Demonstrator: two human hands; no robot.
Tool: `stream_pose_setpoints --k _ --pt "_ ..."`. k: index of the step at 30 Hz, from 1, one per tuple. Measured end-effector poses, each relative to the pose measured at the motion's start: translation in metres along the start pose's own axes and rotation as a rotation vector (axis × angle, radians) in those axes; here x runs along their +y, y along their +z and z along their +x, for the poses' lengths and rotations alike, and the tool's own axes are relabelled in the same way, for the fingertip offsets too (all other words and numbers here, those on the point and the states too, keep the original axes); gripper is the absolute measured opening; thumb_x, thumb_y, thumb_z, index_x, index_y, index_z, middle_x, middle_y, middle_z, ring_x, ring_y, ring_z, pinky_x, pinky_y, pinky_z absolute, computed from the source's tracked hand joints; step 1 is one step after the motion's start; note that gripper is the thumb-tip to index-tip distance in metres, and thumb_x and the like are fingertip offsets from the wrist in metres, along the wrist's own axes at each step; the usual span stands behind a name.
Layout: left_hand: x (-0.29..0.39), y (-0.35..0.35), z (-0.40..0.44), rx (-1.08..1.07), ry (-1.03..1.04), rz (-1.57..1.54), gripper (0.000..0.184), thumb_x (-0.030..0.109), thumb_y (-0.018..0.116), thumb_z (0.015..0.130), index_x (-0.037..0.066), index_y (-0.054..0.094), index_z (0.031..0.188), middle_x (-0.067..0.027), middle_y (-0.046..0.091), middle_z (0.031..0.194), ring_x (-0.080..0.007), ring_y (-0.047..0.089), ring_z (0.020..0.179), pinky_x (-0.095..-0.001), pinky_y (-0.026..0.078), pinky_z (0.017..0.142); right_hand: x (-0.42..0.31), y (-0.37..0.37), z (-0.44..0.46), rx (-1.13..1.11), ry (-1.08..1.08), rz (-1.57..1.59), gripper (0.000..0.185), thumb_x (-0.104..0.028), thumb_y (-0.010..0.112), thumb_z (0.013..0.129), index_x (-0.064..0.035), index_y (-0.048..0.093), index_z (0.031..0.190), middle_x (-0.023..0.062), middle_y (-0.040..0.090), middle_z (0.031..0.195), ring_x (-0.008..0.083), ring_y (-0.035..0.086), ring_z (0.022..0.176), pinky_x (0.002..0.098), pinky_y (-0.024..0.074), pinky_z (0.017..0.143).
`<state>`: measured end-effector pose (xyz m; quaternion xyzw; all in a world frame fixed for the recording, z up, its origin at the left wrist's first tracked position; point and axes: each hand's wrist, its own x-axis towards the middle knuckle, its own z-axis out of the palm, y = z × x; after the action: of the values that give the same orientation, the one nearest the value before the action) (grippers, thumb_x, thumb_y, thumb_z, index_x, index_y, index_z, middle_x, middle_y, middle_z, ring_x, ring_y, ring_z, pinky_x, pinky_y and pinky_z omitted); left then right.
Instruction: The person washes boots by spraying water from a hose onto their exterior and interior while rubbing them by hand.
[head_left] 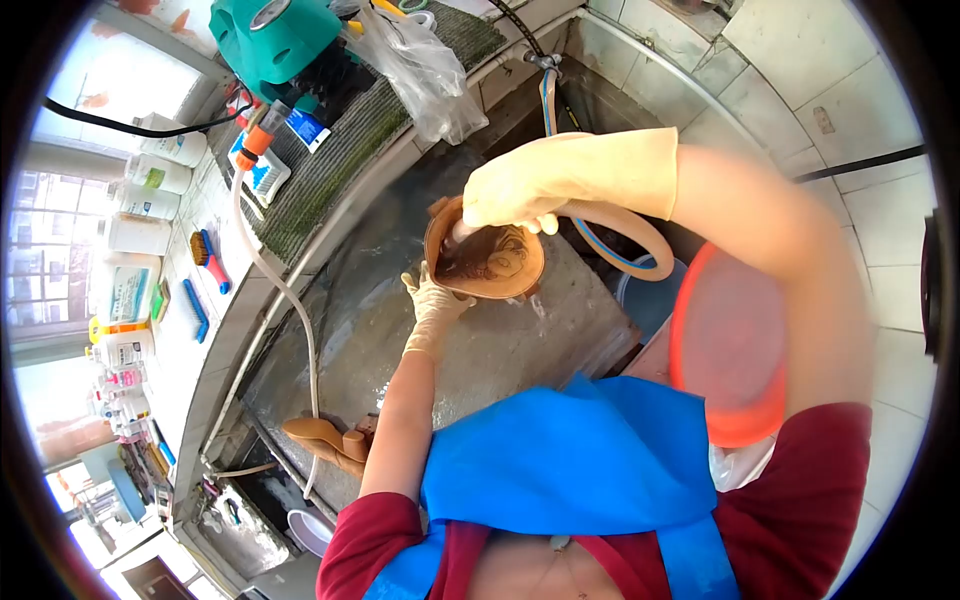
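Note:
A brown leather item (pixel 530 262), open at the top like a bag or a boot shaft, stands on the wet grey slab. Its inside is wet and brown. My left hand (pixel 436 303), in a pale rubber glove, holds its left lower rim. My right hand (pixel 508 190), in a yellowish glove, is at the upper rim, fingers curled and partly inside the opening; a pale thing seems to be in its grip, too hidden to name. A tan shoe or boot with a heel (pixel 325 440) lies at the lower left beside my left forearm.
A hose (pixel 308 330) runs along the left of the slab (pixel 480 350). Brushes (pixel 208 262), bottles (pixel 130 285) and a green machine (pixel 275 40) line the left ledge. A plastic bag (pixel 430 85) hangs over the edge. Right are a red basin (pixel 690 330) and another hose (pixel 640 232).

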<state>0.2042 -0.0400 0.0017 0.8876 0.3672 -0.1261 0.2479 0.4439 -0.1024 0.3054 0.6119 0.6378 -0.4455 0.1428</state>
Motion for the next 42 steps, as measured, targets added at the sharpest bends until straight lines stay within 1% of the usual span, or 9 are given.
stream_pose_setpoints --k 2,10,15,17,20,23,27,33,42 --pt "-0.007 0.002 0.007 0.032 0.037 -0.160 0.115 0.051 0.092 0.059 0.028 0.036 0.157 0.0005 0.041 0.160 -0.0263 0.029 0.153 -0.0737 0.003 0.118 0.000 0.006 0.008 0.055 0.119 0.120 0.049 -0.043 0.040 0.106 -0.0073 0.065 0.127 0.0146 0.067 0.080 0.0252 0.068 0.067 0.0392 0.0550 0.062" --pt "0.000 -0.033 0.003 -0.002 0.127 -0.305 0.106 0.025 0.095 0.061 0.006 0.040 0.149 -0.0190 0.056 0.142 -0.0345 0.055 0.132 -0.0401 0.047 0.109 0.040 0.012 0.009 0.141 -0.139 0.234 0.047 -0.044 0.048 0.104 -0.0077 0.068 0.125 0.0125 0.062 0.073 0.0255 0.065 0.063 0.0369 0.0556 0.060" --pt "0.038 -0.088 0.007 -0.143 -0.117 -0.108 0.110 0.031 0.092 0.066 -0.007 0.033 0.151 -0.0266 0.061 0.137 -0.0366 0.060 0.128 -0.0403 0.048 0.107 0.098 0.032 0.024 0.197 -0.109 0.532 0.042 -0.037 0.053 0.098 0.0004 0.072 0.094 0.0115 0.057 0.068 0.0209 0.057 0.058 0.0356 0.0494 0.050" --pt "0.030 -0.087 0.025 -0.208 -0.118 -0.177 0.110 0.035 0.092 0.067 -0.009 0.034 0.151 -0.0270 0.063 0.133 -0.0371 0.062 0.125 -0.0399 0.049 0.105 0.103 0.038 0.033 0.140 -0.027 0.490 0.036 -0.029 0.048 0.098 -0.0052 0.074 0.108 0.0101 0.051 0.066 0.0191 0.052 0.057 0.0335 0.0470 0.048" --pt "0.018 -0.084 0.045 -0.141 -0.056 -0.138 0.087 0.040 0.085 0.076 -0.007 0.049 0.140 -0.0283 0.066 0.125 -0.0393 0.065 0.119 -0.0430 0.050 0.100 0.113 0.048 0.034 0.163 -0.007 0.432 0.050 -0.017 0.039 0.101 -0.0270 0.060 0.146 0.0073 0.043 0.065 0.0168 0.047 0.056 0.0303 0.0439 0.047" --pt "0.028 -0.105 0.051 -0.148 -0.037 -0.056 0.073 0.042 0.081 0.080 -0.006 0.057 0.130 -0.0289 0.068 0.120 -0.0407 0.065 0.116 -0.0455 0.051 0.097 0.146 0.065 0.038 0.358 -0.141 0.448 0.036 -0.016 0.048 0.105 -0.0170 0.066 0.135 0.0093 0.059 0.074 0.0203 0.058 0.060 0.0307 0.0530 0.054" --pt "0.044 -0.158 0.065 -0.391 -0.001 0.305 0.069 0.047 0.081 0.077 -0.002 0.063 0.123 -0.0254 0.070 0.118 -0.0410 0.066 0.113 -0.0460 0.051 0.095 0.175 0.073 0.034 0.387 -0.179 0.487 0.056 -0.016 0.030 0.102 -0.0291 0.050 0.153 0.0098 0.045 0.070 0.0197 0.051 0.057 0.0341 0.0550 0.055" --pt "0.124 -0.240 0.045 -0.666 -0.087 0.794 0.069 0.043 0.089 0.071 0.005 0.066 0.122 -0.0151 0.074 0.107 -0.0344 0.070 0.106 -0.0442 0.055 0.084 0.186 0.087 0.013 0.447 -0.245 0.559 0.037 -0.029 0.038 0.105 -0.0027 0.064 0.107 0.0074 0.050 0.062 0.0187 0.048 0.049 0.0322 0.0430 0.048" --pt "0.206 -0.292 0.003 -1.023 -0.286 1.316 0.069 0.048 0.091 0.071 0.022 0.068 0.130 -0.0014 0.073 0.122 -0.0302 0.070 0.111 -0.0444 0.057 0.086 0.187 0.114 -0.002 0.433 -0.188 0.802 0.038 -0.036 0.039 0.109 -0.0048 0.061 0.106 0.0070 0.050 0.061 0.0189 0.053 0.049 0.0335 0.0441 0.044"
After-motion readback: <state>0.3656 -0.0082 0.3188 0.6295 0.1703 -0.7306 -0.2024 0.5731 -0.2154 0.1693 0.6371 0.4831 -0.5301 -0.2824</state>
